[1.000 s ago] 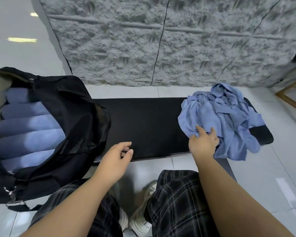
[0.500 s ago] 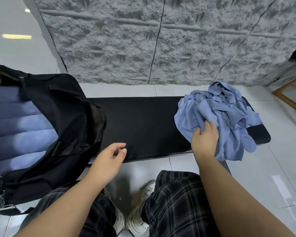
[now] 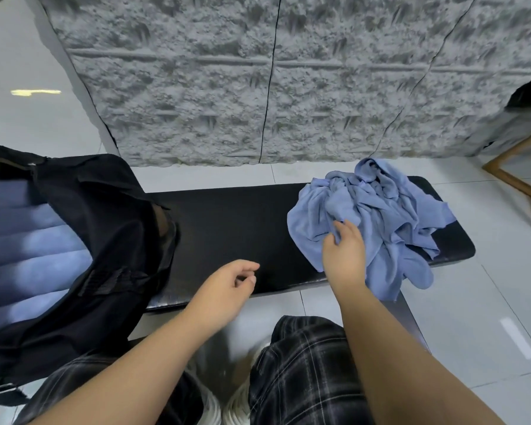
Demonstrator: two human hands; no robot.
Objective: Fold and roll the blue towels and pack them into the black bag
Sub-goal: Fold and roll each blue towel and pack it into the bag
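Note:
A crumpled heap of blue towels (image 3: 377, 216) lies on the right end of a black padded bench (image 3: 233, 228), part of it hanging over the front edge. My right hand (image 3: 345, 256) reaches into the near left side of the heap and pinches a fold of towel cloth. My left hand (image 3: 227, 286) hovers over the bench's front edge with loosely curled fingers, holding nothing. The black bag (image 3: 105, 240) lies open at the left, with several rolled blue towels (image 3: 28, 256) packed side by side inside it.
A rough grey stone wall (image 3: 273, 87) rises right behind the bench. A wooden frame leg (image 3: 515, 179) stands on the tiled floor at the far right. My knees in dark plaid trousers (image 3: 301, 372) are below the bench's front edge.
My right hand has moved up from the heap's near edge further into the towels and now pinches a fold. My left hand has stayed over the bench front, drifting slightly right.

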